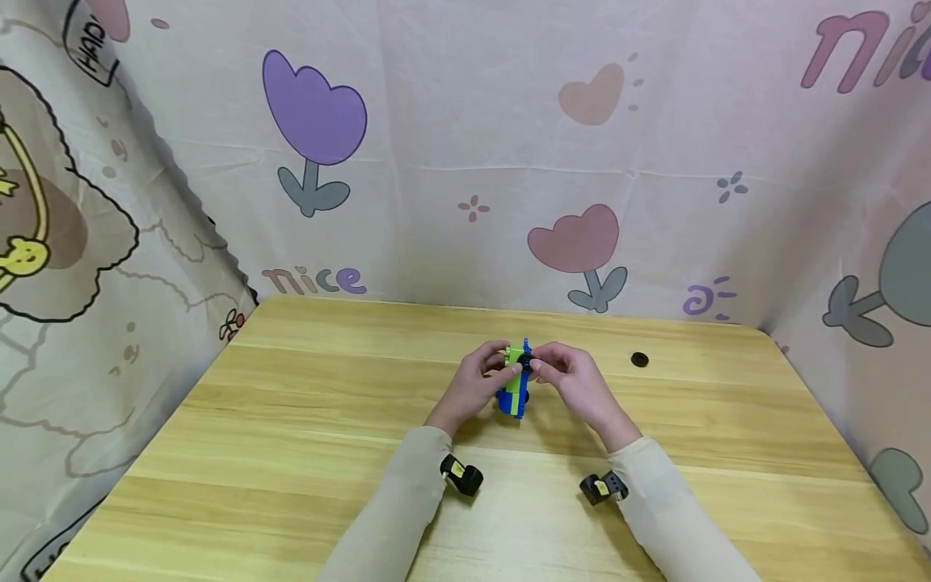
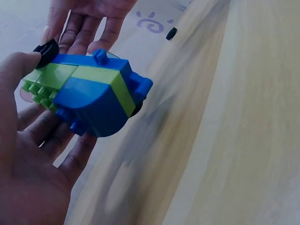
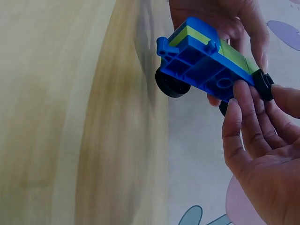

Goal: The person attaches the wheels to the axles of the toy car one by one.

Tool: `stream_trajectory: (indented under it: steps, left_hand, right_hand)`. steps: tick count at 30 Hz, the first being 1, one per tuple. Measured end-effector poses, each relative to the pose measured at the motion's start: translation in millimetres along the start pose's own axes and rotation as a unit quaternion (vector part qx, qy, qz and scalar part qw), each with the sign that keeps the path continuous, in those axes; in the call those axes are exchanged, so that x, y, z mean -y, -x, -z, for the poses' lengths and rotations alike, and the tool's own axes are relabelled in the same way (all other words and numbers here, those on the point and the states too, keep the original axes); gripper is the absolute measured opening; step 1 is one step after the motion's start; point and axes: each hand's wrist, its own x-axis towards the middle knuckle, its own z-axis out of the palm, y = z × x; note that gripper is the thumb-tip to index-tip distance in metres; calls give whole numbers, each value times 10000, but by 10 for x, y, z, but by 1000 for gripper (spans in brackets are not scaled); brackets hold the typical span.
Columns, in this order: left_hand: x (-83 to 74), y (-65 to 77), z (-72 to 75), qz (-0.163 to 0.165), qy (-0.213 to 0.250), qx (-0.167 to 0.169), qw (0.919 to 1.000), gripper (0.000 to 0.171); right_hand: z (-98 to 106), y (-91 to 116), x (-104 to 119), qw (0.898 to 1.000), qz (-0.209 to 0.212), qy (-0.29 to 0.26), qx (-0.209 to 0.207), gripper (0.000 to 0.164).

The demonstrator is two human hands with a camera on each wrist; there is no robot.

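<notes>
A toy car [image 1: 513,402] of blue and green building blocks is held off the table between both hands. The left hand [image 1: 471,385] grips its green, studded side, fingers behind and thumb up by a black wheel [image 2: 46,53]. At that same wheel, the right hand [image 1: 579,385] pinches with its thumb, its fingers lying along the blue underside in the right wrist view. Another black wheel [image 3: 172,85] sits on the car's other end, and a further one shows partly behind the fingers. A blue axle stub [image 3: 162,46] stands bare at a near corner.
One loose black wheel [image 1: 639,359] lies on the wooden table [image 1: 291,420], to the right of the hands and towards the back edge. Behind the table hangs a printed cloth [image 1: 451,121]. Each wrist carries a small black camera [image 1: 465,477].
</notes>
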Motion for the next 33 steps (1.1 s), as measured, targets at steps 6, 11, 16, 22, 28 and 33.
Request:
stream_trajectory:
  steps: [6, 11, 16, 22, 28, 33]
  left_hand:
    - [-14, 7, 35, -55, 44, 218, 9997, 50]
    - [-16, 9, 57, -118, -52, 370, 9992, 56]
    - [-4, 3, 67, -88, -89, 397, 9991, 58]
    - [-31, 18, 88, 62, -26, 399, 9992, 56]
    - [-64, 55, 88, 139, -45, 260, 9996, 46]
    - [26, 29, 88, 138, -77, 148, 9998, 47]
  right_hand:
    - [5, -1, 48, 9998, -76, 144, -111, 22]
    - [34, 4, 48, 9993, -117, 328, -157, 23]
    - [73, 3, -19, 9993, -109, 314, -184, 23]
    - [111, 5, -16, 9993, -56, 328, -163, 22]
    - [188, 2, -15, 9982, 15, 584, -94, 22]
    - [321, 21, -41, 9957, 47, 928, -26, 24]
